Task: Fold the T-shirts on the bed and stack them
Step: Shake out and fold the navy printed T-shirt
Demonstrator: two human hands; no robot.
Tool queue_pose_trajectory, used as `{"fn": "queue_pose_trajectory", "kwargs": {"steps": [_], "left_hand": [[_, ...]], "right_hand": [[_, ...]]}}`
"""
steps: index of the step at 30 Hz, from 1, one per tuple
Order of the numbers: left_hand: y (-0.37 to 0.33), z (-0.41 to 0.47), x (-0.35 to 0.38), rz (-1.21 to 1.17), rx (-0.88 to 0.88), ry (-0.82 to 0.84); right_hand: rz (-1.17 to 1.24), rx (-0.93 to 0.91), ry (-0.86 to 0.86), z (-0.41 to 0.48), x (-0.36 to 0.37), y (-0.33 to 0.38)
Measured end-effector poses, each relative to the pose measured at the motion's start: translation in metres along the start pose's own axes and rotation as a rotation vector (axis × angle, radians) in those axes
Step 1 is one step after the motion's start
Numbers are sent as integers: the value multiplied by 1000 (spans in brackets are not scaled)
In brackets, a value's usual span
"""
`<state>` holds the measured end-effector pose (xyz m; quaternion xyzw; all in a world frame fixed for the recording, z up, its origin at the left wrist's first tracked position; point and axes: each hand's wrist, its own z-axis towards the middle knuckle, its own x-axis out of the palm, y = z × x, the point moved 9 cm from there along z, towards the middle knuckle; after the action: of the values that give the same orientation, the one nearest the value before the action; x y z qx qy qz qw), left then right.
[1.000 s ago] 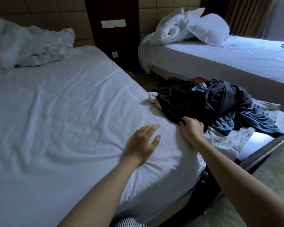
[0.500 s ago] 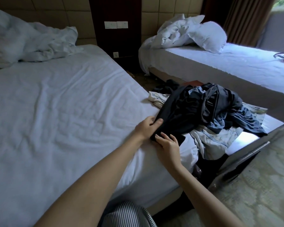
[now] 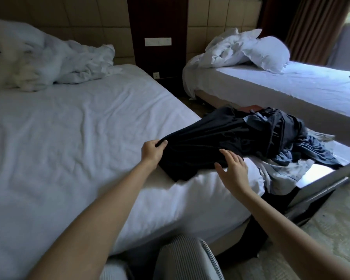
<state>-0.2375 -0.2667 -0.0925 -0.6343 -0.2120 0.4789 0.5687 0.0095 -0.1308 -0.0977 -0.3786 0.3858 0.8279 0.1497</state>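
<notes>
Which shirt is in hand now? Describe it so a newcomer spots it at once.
On the near bed, find the heap of clothes by its right edge. The dark T-shirt stretches from that heap onto the white sheet, its end pinched by the left hand. Unlike the bluish and pale garments behind, it is near black.

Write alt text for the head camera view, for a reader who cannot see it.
A person's left hand grips the edge of a dark T-shirt that stretches from a pile of clothes onto a white bed, with the open right hand at the shirt's near edge. A second bed with crumpled bedding stands beyond the pile.
</notes>
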Motion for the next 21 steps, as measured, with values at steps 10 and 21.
{"fn": "queue_pose_trajectory", "kwargs": {"steps": [10, 21], "left_hand": [[45, 2, -152, -9, -42, -104], [-11, -39, -77, 576, 231, 153]], "right_hand": [[-193, 74, 303, 5, 62, 58], [268, -221, 380, -42, 74, 167]]}}
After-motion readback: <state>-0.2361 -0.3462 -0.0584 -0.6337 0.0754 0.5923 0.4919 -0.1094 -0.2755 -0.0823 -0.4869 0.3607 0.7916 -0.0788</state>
